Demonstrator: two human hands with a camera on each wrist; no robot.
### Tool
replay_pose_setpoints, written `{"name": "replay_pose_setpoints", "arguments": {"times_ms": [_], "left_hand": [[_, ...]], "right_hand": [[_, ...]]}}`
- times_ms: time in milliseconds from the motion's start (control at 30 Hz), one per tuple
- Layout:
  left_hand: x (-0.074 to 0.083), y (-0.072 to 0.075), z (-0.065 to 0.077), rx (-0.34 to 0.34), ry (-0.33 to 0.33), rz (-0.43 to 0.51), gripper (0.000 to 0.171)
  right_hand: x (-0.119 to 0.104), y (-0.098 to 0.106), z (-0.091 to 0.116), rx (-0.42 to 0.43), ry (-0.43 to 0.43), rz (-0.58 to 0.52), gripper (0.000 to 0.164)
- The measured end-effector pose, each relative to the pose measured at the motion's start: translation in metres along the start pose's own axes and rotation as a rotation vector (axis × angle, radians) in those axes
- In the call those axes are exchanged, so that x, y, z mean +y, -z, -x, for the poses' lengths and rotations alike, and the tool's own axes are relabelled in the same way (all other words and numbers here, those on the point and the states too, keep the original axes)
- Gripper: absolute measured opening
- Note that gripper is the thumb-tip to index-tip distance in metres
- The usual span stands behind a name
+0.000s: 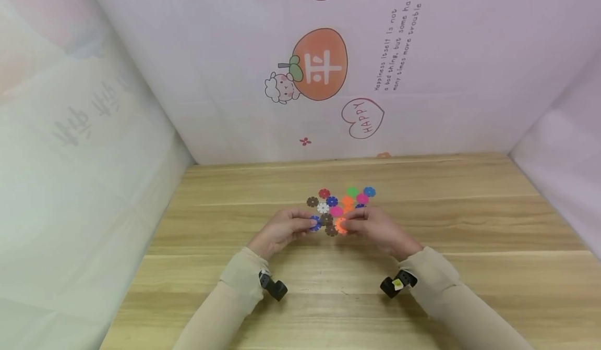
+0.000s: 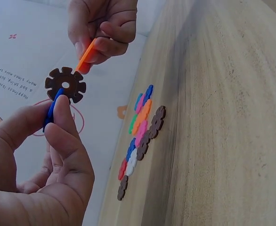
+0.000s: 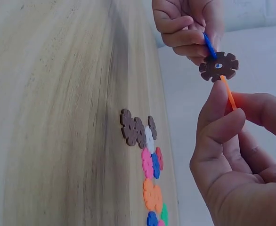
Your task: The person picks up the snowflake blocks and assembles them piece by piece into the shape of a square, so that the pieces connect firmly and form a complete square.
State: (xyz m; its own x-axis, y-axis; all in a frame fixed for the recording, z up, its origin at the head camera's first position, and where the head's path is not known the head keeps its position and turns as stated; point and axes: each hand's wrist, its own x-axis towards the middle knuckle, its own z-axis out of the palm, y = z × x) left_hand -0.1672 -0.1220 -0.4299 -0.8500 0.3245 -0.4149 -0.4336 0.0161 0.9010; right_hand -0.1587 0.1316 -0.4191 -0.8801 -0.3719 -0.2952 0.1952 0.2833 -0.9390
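My left hand [image 1: 283, 228] pinches a blue notched snowflake disc [image 2: 52, 110] between thumb and fingertips. Opposite it, my right hand [image 1: 379, 230] pinches an orange notched disc [image 3: 228, 93] the same way. Between the two hands is a brown notched disc [image 2: 55, 84], its face turned to the left wrist camera. The blue disc meets one side of the brown disc and the orange disc meets the other, both edge-on. These three discs are held up off the table; how deep the slots engage cannot be told.
On the wooden table [image 1: 310, 298] lie several loose notched discs, among them a red disc [image 1: 324, 193], a white disc [image 1: 322, 208], a green disc [image 1: 352, 191] and a brown disc [image 1: 312, 202]. Beyond the table's back edge hangs a printed cloth [image 1: 225, 79].
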Motion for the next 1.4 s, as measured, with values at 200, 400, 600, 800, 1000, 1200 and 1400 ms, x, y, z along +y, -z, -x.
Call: {"name": "replay_pose_setpoints", "arguments": {"times_ms": [200, 400, 600, 800, 1000, 1200, 1400], "left_hand": [[-0.001, -0.001, -0.001, -0.012, -0.004, -0.002, 0.026], [-0.001, -0.002, -0.001, -0.027, -0.01, 0.005, 0.02], [-0.002, -0.004, -0.002, -0.029, -0.011, 0.008, 0.015], [0.0, -0.007, -0.001, -0.009, -0.02, 0.0, 0.015], [0.003, -0.004, -0.001, 0.01, -0.032, 0.006, 0.02], [0.002, 0.004, 0.0, 0.034, -0.027, 0.026, 0.024], [0.002, 0.009, 0.001, 0.029, -0.024, 0.046, 0.019]], "right_hand": [[-0.002, -0.002, -0.001, 0.003, 0.004, -0.002, 0.024], [-0.003, -0.005, -0.002, 0.007, -0.004, -0.017, 0.026], [-0.003, -0.007, -0.003, 0.011, -0.011, -0.029, 0.022], [-0.004, -0.007, -0.005, 0.024, -0.025, -0.031, 0.021], [-0.003, -0.003, -0.005, -0.006, 0.018, 0.003, 0.032], [0.003, 0.002, -0.005, -0.005, 0.02, 0.063, 0.038], [0.012, -0.002, -0.01, 0.058, 0.04, 0.355, 0.034]]}}
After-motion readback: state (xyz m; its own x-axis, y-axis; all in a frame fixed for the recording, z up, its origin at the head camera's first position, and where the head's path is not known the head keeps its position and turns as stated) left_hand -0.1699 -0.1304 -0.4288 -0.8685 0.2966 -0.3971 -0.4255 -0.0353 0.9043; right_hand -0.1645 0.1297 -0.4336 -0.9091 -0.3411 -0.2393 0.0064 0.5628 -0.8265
